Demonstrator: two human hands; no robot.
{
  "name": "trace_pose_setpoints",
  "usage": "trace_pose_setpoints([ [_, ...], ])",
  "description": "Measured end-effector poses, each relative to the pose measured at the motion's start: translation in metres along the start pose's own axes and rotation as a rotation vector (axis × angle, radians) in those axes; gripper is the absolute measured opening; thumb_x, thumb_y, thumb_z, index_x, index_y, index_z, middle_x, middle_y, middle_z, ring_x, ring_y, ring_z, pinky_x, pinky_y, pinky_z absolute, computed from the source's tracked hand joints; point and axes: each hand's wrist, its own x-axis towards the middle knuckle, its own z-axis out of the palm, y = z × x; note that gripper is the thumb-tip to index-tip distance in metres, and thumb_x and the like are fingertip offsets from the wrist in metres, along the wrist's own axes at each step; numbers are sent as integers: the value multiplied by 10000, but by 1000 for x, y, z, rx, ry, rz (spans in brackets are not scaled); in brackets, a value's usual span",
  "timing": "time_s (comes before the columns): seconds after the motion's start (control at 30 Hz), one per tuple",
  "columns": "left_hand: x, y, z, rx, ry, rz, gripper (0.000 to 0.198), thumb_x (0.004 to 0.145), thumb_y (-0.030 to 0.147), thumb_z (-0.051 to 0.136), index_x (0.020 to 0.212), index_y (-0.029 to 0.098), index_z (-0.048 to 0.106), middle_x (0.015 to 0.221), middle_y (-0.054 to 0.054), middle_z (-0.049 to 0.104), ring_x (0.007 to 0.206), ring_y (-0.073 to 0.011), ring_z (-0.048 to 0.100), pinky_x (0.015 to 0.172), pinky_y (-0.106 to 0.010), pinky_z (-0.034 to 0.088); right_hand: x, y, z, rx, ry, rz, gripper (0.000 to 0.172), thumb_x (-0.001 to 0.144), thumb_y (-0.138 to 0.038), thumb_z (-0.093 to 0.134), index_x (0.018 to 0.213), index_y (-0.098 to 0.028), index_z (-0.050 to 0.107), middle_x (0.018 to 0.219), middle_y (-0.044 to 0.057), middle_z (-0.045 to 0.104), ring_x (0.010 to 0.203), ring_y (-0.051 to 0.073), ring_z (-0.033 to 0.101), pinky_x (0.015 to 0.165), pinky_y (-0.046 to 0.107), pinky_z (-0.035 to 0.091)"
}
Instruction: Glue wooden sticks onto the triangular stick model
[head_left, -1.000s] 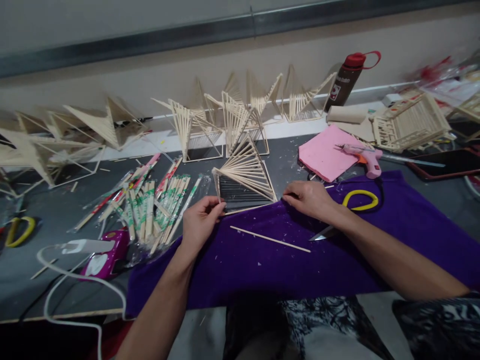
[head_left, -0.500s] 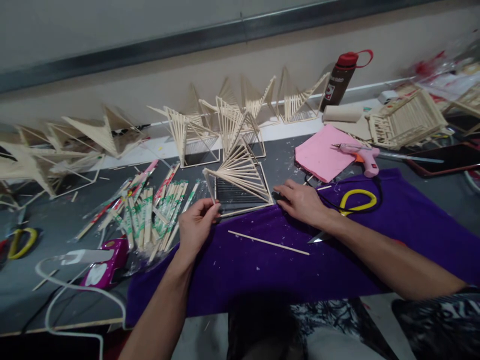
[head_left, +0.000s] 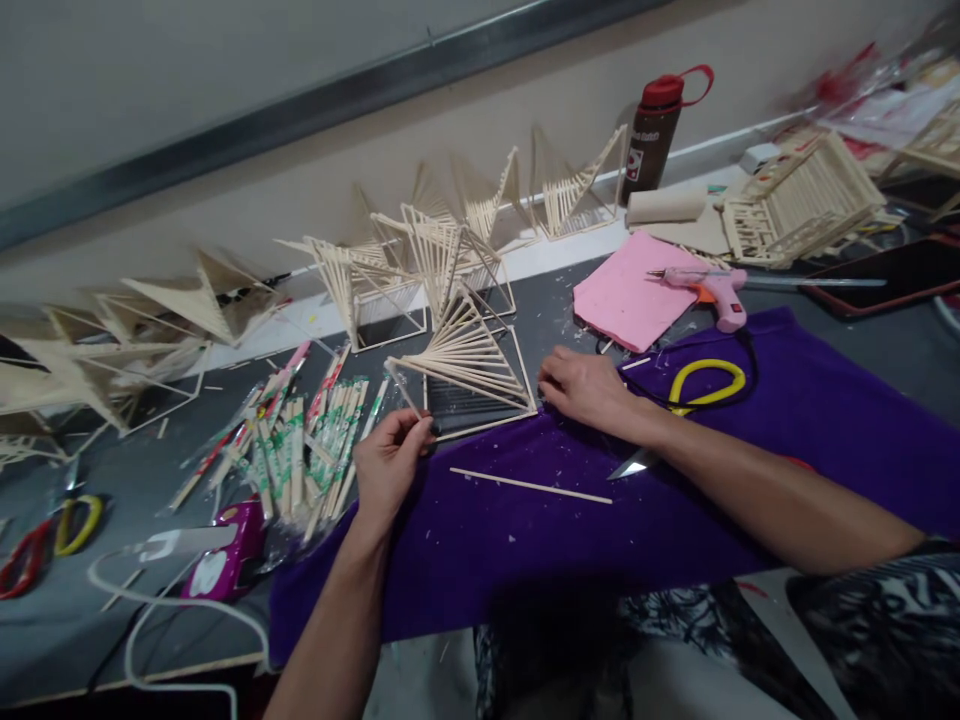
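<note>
At the far edge of the purple cloth (head_left: 465,570), the left hand (head_left: 390,455) pinches the near left corner of the stick model (head_left: 472,357), while the right hand (head_left: 583,385) is half curled just beside its right corner, and I cannot tell if it holds something. Too hard a pinch could, I think, break a thin joint. Its pale, straight wood fans into a twisted surface.

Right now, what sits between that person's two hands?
The fan-shaped stick model; the head view shows the left hand at its near left corner and the right hand beside its near right corner.
</note>
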Motion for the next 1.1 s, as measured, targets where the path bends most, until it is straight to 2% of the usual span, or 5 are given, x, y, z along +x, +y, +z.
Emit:
trace_pose_setpoints([
  [0.2,-1,-1,0,-3,-3,-26,192,744,320,606,854,165,626,707,1,630,571,-100,581,514,-189,457,2,23,-18,110,227,109,152,812,-229,440,787,-187,584,816,25,589,716,139,524,580,238,308],
  [0.37,-4,-1,1,12,5,-3,212,756,335,594,871,160,630,660,12,625,559,-104,584,529,-197,467,0,35,-37,426,460,132,153,816,-203,428,672,-184,474,687,-3,522,634,122,469,589,240,326],
  [0.47,-7,-3,1,18,17,24,213,765,347,586,867,165,629,690,7,640,568,-107,589,531,-200,467,-5,27,-39,554,418,79,191,843,-224,416,658,-189,448,625,-23,473,590,111,444,572,236,324],
  [0.77,-11,-1,11,79,-10,111,191,798,341,559,849,175,638,653,10,653,583,-115,612,577,-205,469,-19,-1,-25,483,276,-231,264,868,-190,416,608,-196,373,597,-30,373,547,100,381,547,255,304],
  [1.1,-14,5,17,107,71,257,119,794,263,566,795,176,646,684,0,663,630,-112,613,587,-199,445,-15,-9,-34,648,236,-276,105,805,-187,573,857,-210,661,852,37,622,808,161,579,707,286,447],
])
